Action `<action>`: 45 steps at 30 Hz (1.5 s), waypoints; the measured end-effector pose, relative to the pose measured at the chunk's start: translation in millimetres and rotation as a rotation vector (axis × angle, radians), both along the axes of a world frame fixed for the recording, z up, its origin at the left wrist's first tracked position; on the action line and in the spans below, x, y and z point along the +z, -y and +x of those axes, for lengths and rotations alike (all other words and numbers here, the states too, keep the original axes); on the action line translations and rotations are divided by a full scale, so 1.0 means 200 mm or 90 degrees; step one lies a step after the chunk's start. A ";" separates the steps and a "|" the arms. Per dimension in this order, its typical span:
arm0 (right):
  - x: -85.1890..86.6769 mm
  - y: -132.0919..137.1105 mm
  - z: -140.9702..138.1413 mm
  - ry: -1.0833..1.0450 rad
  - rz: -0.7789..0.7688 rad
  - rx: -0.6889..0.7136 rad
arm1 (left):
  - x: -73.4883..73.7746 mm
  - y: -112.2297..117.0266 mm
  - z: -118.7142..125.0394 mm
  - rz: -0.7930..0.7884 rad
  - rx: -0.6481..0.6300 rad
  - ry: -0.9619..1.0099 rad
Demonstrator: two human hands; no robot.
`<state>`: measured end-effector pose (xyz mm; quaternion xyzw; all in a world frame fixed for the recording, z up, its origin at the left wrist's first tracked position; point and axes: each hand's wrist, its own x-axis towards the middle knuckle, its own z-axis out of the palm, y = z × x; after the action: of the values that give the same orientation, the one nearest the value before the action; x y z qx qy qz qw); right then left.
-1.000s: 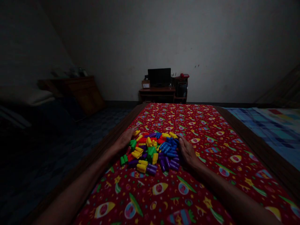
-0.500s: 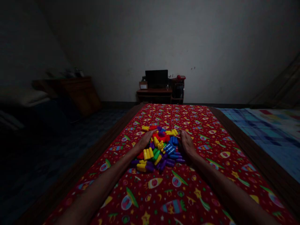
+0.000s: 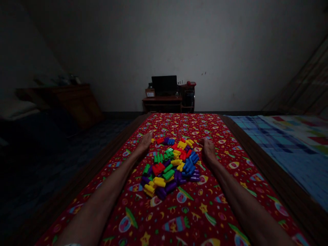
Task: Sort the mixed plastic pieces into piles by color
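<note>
A loose heap of plastic toy blocks [image 3: 176,162] in red, yellow, green, blue and purple lies on a red patterned cloth [image 3: 174,212]. Left of the heap's far end, my left hand [image 3: 145,140] rests low with fingers stretched forward, close to a small yellow block [image 3: 152,140]. On the other side, my right hand [image 3: 208,148] is open at the cloth, its fingers pointing inward near the yellow blocks [image 3: 189,143]. Neither hand holds anything that I can see. Blue blocks [image 3: 190,164] sit on the heap's right side and green ones [image 3: 158,158] on its left.
Dark brown borders flank the cloth. Against the far wall stands a low desk [image 3: 162,99] with a black monitor [image 3: 164,85]. A wooden cabinet [image 3: 77,104] is at the left, and a blue checked cloth [image 3: 256,131] spreads over the right side.
Both hands have moved off the heap, the left one outward and farther away. The blocks are spread wider, with green ones newly showing. The whole view has shifted slightly.
</note>
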<state>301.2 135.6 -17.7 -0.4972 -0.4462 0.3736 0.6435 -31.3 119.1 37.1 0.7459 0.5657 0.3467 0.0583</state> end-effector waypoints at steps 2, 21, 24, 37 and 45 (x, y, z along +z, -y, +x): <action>-0.01 0.00 -0.01 0.040 0.001 0.003 | -0.02 -0.02 -0.05 -0.062 0.021 0.018; 0.07 0.01 0.00 -0.084 -0.007 -0.013 | 0.21 0.21 0.39 -0.188 -0.370 -0.094; 0.06 0.00 -0.01 -0.057 -0.004 -0.014 | 0.06 0.49 0.10 -0.137 -0.186 -0.131; 0.07 0.02 -0.01 0.067 0.007 0.015 | -0.24 0.65 0.36 -0.013 -0.176 -0.082; 0.08 0.04 -0.01 0.150 0.039 0.049 | -0.15 0.29 0.42 -0.064 -0.276 -0.094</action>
<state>299.9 128.2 -1.3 -0.5000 -0.5490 0.3233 0.5865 53.6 60.5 6.3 0.8694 0.4115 0.2421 0.1272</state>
